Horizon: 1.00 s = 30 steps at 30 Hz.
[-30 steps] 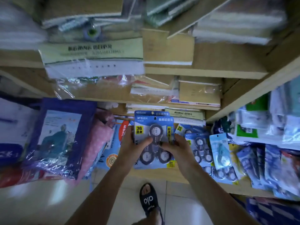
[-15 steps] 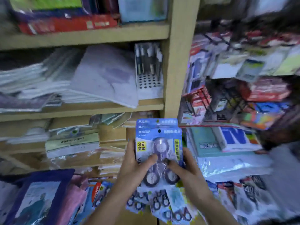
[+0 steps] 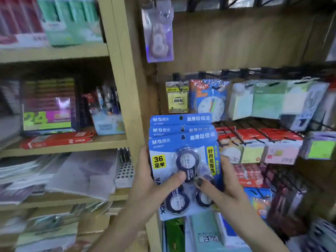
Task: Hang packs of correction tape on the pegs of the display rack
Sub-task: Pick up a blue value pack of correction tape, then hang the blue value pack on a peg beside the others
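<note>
— So, what have the hands got?

— A fanned stack of blue correction tape packs [image 3: 183,157], three header cards showing one above another, held upright at the centre of the frame. The left hand [image 3: 151,190] grips the stack from its left edge, thumb laid across the front blister. The right hand [image 3: 221,190] grips from the right edge, its dark-nailed thumb pressed on the front beside the other thumb. Both are closed around the packs.

— Where are the packs against the shelving?

— In front of the wooden upright post [image 3: 125,99] and the left edge of the display rack [image 3: 254,75], which fills the right half of the frame. None of the held packs is on a peg; each hang hole at the top is free.

— Anything already hanging?

— One purple-backed pack [image 3: 157,33] hangs in the upper centre, above the held stack. Across the middle right hang a yellow sticky-note pack [image 3: 177,99], a blue clock card [image 3: 209,100] and pale notepads [image 3: 263,102]. Lower down sit red-topped packs [image 3: 254,140], blurred.

— And on the left?

— Wooden shelves [image 3: 63,142] with boxes and stacked paper, too blurred to read beyond a "24".
</note>
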### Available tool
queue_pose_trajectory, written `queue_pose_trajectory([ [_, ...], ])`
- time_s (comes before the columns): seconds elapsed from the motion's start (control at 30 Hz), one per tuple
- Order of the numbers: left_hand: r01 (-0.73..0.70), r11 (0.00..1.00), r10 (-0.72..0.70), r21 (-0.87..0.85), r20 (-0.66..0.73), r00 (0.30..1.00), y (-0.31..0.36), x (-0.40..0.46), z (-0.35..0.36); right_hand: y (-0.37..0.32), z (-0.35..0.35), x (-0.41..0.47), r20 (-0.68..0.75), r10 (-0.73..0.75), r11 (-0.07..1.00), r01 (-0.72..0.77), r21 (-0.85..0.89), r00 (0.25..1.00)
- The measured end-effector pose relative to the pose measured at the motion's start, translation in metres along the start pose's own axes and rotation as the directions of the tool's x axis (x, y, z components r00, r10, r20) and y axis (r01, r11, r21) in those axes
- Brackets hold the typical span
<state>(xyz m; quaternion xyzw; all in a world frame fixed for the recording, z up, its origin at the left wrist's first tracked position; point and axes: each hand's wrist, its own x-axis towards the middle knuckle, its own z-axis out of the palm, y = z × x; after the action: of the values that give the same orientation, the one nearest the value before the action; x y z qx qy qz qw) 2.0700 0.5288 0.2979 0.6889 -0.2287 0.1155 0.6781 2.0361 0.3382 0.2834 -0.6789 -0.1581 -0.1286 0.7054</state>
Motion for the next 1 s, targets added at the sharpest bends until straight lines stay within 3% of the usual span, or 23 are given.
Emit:
queue_pose_trajectory([
  [0.37,-0.264,0.963,0.27,0.056,-0.142,0.952,0.109,0.123,0.064,-0.114,-0.076,0.107,0.119,-0.207,0.978,0.206,0.014,0.971],
  [0.63,-0.272,0.959,0.282,0.077,-0.185,0.942,0.148,0.19,0.073,-0.16,-0.091,0.158,0.023,-0.202,0.978,0.203,-0.037,0.979],
  [1.0,-0.266,0.963,0.271,0.049,-0.128,0.954,0.156,0.234,0.064,-0.173,-0.091,0.19,-0.021,-0.177,0.984,0.176,-0.021,0.984],
])
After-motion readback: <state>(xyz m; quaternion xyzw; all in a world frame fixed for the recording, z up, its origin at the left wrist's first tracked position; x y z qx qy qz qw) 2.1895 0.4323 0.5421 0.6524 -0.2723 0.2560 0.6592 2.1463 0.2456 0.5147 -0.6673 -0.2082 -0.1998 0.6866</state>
